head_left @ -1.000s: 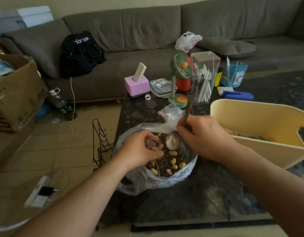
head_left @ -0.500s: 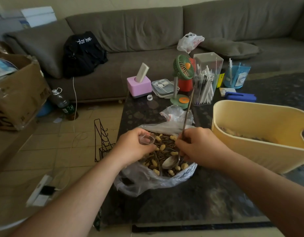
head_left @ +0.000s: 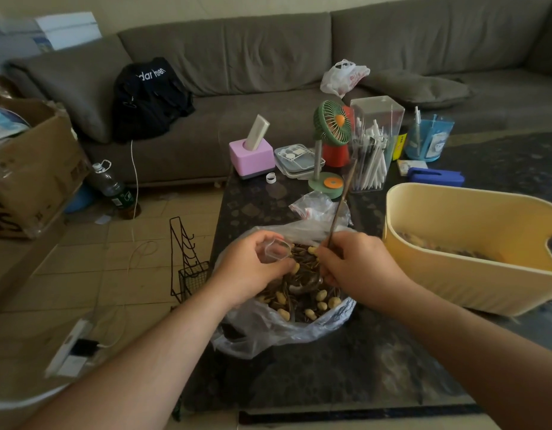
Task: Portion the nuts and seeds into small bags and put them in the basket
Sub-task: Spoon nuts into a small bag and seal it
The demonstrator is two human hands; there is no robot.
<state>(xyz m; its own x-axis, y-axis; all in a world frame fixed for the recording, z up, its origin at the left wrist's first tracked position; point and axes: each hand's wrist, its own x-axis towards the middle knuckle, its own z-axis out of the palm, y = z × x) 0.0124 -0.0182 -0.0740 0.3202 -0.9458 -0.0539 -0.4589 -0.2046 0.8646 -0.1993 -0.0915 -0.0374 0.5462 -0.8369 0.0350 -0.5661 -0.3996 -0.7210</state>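
Bench (head_left: 346, 361) carries yellow basket (head_left: 454, 287) at right, some mix inside. Large plastic bag (head_left: 268, 330) of nuts and seeds (head_left: 299, 301) sits just left of it. Right hand (head_left: 358, 265): fingers curled round spoon (head_left: 340, 212), bowl dipped in mix. Left hand (head_left: 253, 268): fingers pinch small bag (head_left: 276, 250) open over the mix.

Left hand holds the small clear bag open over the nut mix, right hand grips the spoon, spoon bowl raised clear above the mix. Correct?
Not quite. In the head view the spoon bowl is down in the nut mix, not raised above it. The rest stands: the left hand holds the small clear bag open over the mix, and the right hand grips the spoon handle.
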